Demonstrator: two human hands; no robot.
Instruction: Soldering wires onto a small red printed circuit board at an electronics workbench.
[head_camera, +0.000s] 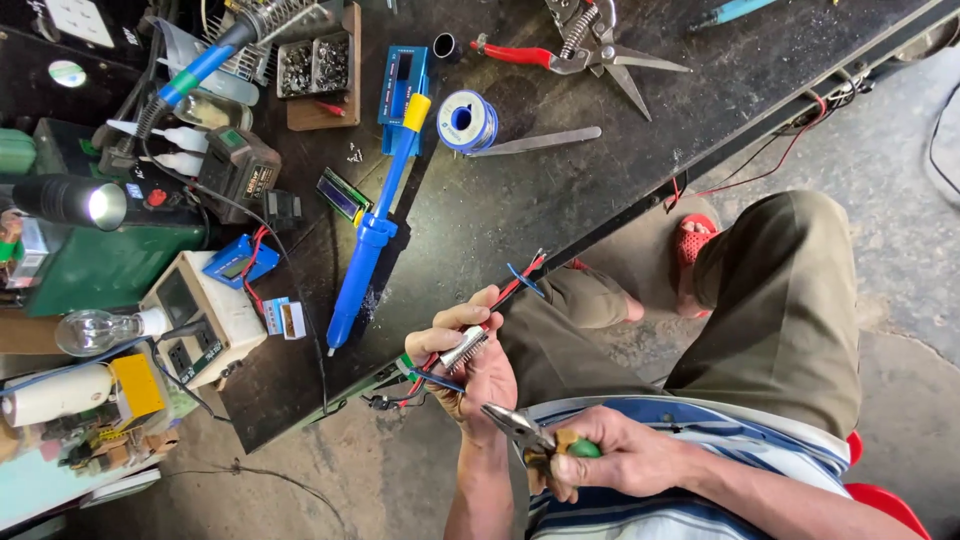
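A small finned metal part (464, 349) with red and blue wires (520, 280) sits pinched in the left hand (470, 365), held just off the near edge of the desk (560, 190), above the person's lap; the fingers are curled shut around the part, the thumb pressing on top, and the wires run out past the fingertips toward the desk edge and also trail down below the palm; the right hand (615, 460) is closed around the green and yellow grips of pliers (520, 428), whose jaws point toward the left wrist and lie just beside it; whether the jaws touch anything cannot be told. On the desk, nearest the hands, a blue desoldering pump (370, 240) with a yellow cap lies lengthwise; beyond its cap stands a spool of solder (466, 121), with a flat metal strip (540, 141) beside it; red-handled snips (575, 55) rest at the far edge. To the left, a soldering iron (205, 62) with a blue grip sits in its coil stand, near a tray of small metal bits (313, 66); a lit torch (75, 201), a clear bulb (95, 331) and a beige meter (205, 315) crowd the desk's left end. The person sits with knees bent in khaki shorts (780, 300), a red sandal (692, 240) on the concrete floor (900, 250).
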